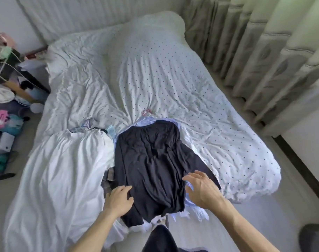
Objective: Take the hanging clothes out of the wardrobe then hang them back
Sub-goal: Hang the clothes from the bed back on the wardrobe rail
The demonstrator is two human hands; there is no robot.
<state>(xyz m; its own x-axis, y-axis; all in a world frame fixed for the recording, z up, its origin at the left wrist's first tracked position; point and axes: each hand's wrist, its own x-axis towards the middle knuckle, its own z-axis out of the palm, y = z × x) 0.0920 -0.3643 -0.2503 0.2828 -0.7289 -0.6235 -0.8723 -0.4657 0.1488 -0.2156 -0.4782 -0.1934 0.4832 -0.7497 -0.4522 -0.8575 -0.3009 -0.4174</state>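
Lying lengthwise on the bed (173, 73), a dark top (151, 164) points its neckline away toward the pillows, its hem at the near edge. Left hand (118, 199), fingers relaxed, rests on its hem; right hand (200, 190) hovers spread, holding nothing.
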